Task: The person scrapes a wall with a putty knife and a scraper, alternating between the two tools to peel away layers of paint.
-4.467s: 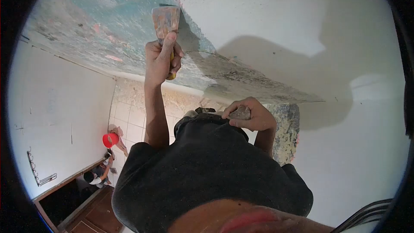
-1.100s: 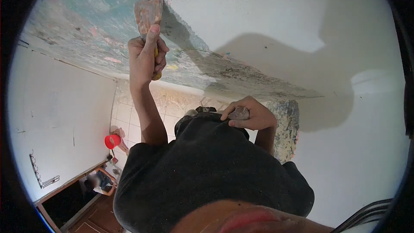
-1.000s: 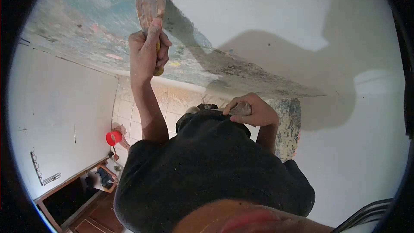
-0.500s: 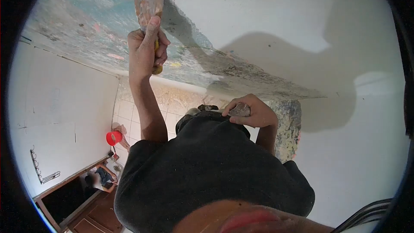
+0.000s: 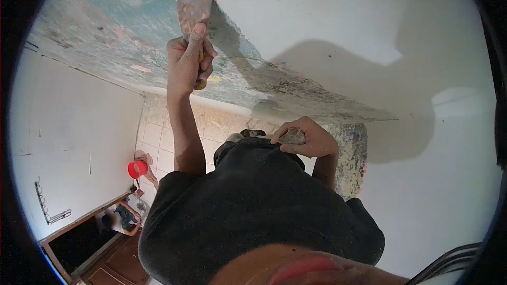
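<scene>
My left hand point(image 5: 186, 63) is raised to the wall, closed around the yellow handle of a paint scraper point(image 5: 195, 9), thumb pressed along its wide, crusted blade. The blade's far edge lies at the border between bare, blue-green patchy wall point(image 5: 142, 18) and white paint point(image 5: 296, 10). Low in front of my waist, my right hand point(image 5: 315, 137) is curled around a flat, grey, rough-looking piece point(image 5: 293, 135); its kind I cannot tell. That hand is right at the hem of my dark shirt point(image 5: 264, 195).
A red bucket point(image 5: 138, 169) stands on the tiled floor point(image 5: 153, 134) to the left. Beyond it, another person point(image 5: 127, 216) is near a brown door point(image 5: 119, 264). A hook rail point(image 5: 45, 206) hangs on the side wall. Black cables point(image 5: 449, 264) run at the lower right.
My left hand and the scraper have shifted slightly right and down in view, along the paint border. My right hand stays almost in place, still holding the grey piece.
</scene>
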Available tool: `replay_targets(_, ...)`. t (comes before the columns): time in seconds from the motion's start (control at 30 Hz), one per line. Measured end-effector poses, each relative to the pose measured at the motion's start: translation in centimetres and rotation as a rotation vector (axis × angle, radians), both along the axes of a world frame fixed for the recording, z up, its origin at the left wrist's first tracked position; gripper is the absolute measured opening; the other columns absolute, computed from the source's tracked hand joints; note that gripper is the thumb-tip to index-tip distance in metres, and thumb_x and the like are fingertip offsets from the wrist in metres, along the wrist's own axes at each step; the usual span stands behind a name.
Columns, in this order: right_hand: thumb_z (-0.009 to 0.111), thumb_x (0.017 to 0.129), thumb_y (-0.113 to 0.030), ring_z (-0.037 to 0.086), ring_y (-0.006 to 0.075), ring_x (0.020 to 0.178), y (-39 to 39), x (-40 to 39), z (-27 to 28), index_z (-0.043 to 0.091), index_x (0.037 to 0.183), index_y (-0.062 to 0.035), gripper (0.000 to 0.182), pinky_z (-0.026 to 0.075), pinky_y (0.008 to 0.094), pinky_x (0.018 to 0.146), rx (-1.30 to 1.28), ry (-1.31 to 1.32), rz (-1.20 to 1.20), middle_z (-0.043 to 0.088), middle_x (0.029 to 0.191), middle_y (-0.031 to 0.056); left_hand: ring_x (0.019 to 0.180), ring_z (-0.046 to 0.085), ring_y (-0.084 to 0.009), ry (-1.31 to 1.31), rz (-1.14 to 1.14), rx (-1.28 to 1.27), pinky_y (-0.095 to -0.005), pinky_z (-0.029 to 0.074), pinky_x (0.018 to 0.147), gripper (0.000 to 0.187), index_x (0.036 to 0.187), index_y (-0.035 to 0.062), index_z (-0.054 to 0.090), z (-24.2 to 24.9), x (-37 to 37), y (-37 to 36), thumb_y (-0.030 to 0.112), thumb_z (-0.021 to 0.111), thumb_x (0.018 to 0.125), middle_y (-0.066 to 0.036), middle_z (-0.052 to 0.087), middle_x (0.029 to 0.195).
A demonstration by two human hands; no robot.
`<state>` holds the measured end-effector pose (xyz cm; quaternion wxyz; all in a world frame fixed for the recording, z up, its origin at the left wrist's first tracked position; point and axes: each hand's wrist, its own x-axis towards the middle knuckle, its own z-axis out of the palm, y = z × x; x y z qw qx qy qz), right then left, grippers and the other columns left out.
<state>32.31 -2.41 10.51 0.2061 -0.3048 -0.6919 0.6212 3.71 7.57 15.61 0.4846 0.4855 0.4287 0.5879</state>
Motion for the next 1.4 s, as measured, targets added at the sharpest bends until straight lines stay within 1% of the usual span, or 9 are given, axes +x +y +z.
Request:
replay_targets(0.1, 0.072, 0.081, -0.011, 0.066, 0.0218, 0.094, -0.1, 0.2, 1.3, 0.070, 0.100, -0.0053, 0.021, 0.049, 0.0362, 0.087, -0.058, -0.051, 0.037, 0.071, 0.098, 0.0099, 0.031, 0.032, -0.0075, -0.055, -0.021, -0.029, -0.0238, 0.025, 0.031, 0.056, 0.060, 0.0049, 0.054, -1.3, -0.2, 0.1, 0.047, 0.056, 0.096, 0.001, 0.036, 0.042)
replay_targets(0.3, 0.072, 0.080, -0.010, 0.066, 0.0214, 0.092, -0.4, 0.1, 0.2, 0.070, 0.100, -0.0060, 0.020, 0.049, 0.0365, 0.086, -0.007, -0.007, -0.004, 0.071, 0.097, 0.0095, 0.033, 0.035, -0.0077, -0.124, -0.036, 0.004, -0.0238, 0.025, 0.032, 0.057, 0.060, 0.0027, 0.056, -0.1, 0.5, 0.7, 0.045, 0.054, 0.098, 0.001, 0.038, 0.044)
replay_targets(0.4, 0.072, 0.081, -0.010, 0.066, 0.0210, 0.091, -0.5, 0.2, 1.4, 0.070, 0.100, -0.0061, 0.020, 0.049, 0.0361, 0.086, -0.023, -0.068, 0.007, 0.071, 0.096, 0.0093, 0.033, 0.035, -0.0076, -0.133, -0.072, -0.010, -0.0236, 0.026, 0.032, 0.057, 0.060, 0.0029, 0.056, -1.1, 0.4, 0.6, 0.046, 0.054, 0.097, 0.000, 0.038, 0.044)
replay_targets(0.6, 0.072, 0.081, -0.010, 0.066, 0.0208, 0.090, -0.8, 0.4, 0.7, 0.070, 0.101, -0.0055, 0.021, 0.049, 0.0355, 0.084, -0.060, -0.048, -0.021, 0.071, 0.095, 0.0089, 0.032, 0.034, -0.0085, -0.152, -0.073, 0.015, -0.0233, 0.023, 0.031, 0.057, 0.060, 0.0052, 0.053, -0.3, 0.8, 0.7, 0.049, 0.055, 0.096, 0.000, 0.038, 0.044)
replay_targets(0.77, 0.072, 0.081, -0.010, 0.066, 0.0210, 0.091, -0.6, 0.5, 0.7, 0.070, 0.101, -0.0048, 0.021, 0.049, 0.0358, 0.085, -0.024, -0.049, -0.024, 0.071, 0.096, 0.0094, 0.032, 0.034, -0.0083, -0.133, -0.031, 0.014, -0.0235, 0.024, 0.031, 0.056, 0.060, 0.0048, 0.053, -1.6, 0.6, 0.8, 0.047, 0.055, 0.096, 0.000, 0.038, 0.044)
replay_targets(0.9, 0.072, 0.080, -0.010, 0.066, 0.0210, 0.092, -0.6, 0.2, 0.6, 0.070, 0.101, -0.0047, 0.021, 0.049, 0.0360, 0.087, -0.038, -0.051, -0.030, 0.071, 0.096, 0.0099, 0.033, 0.035, -0.0069, -0.100, -0.003, 0.008, -0.0236, 0.026, 0.032, 0.057, 0.060, 0.0030, 0.056, -0.3, 0.7, 0.4, 0.047, 0.055, 0.096, 0.001, 0.038, 0.043)
replay_targets(1.0, 0.072, 0.081, -0.010, 0.066, 0.0208, 0.092, -0.5, 0.0, 1.0, 0.070, 0.101, -0.0049, 0.021, 0.049, 0.0360, 0.087, 0.001, -0.047, 0.011, 0.071, 0.097, 0.0096, 0.033, 0.036, -0.0069, -0.036, 0.036, -0.011, -0.0235, 0.026, 0.032, 0.058, 0.059, 0.0029, 0.056, -1.3, 0.5, 0.1, 0.047, 0.056, 0.096, 0.001, 0.038, 0.043)
replay_targets(1.2, 0.071, 0.082, -0.011, 0.066, 0.0210, 0.093, -0.4, 0.0, 0.5, 0.070, 0.102, -0.0047, 0.021, 0.049, 0.0358, 0.088, -0.092, -0.056, -0.024, 0.071, 0.098, 0.0099, 0.033, 0.035, -0.0067, -0.030, 0.044, -0.036, -0.0237, 0.026, 0.032, 0.058, 0.059, 0.0021, 0.056, 0.0, 1.0, -0.1, 0.047, 0.057, 0.096, 0.001, 0.038, 0.042)
replay_targets(1.4, 0.071, 0.082, -0.012, 0.066, 0.0208, 0.093, -0.1, -0.5, 0.5, 0.070, 0.102, -0.0050, 0.021, 0.049, 0.0356, 0.087, -0.021, -0.027, -0.006, 0.071, 0.096, 0.0092, 0.033, 0.034, -0.0067, -0.055, 0.032, 0.020, -0.0241, 0.025, 0.032, 0.058, 0.059, 0.0017, 0.056, -0.1, 1.0, 0.1, 0.046, 0.057, 0.096, 0.001, 0.038, 0.042)
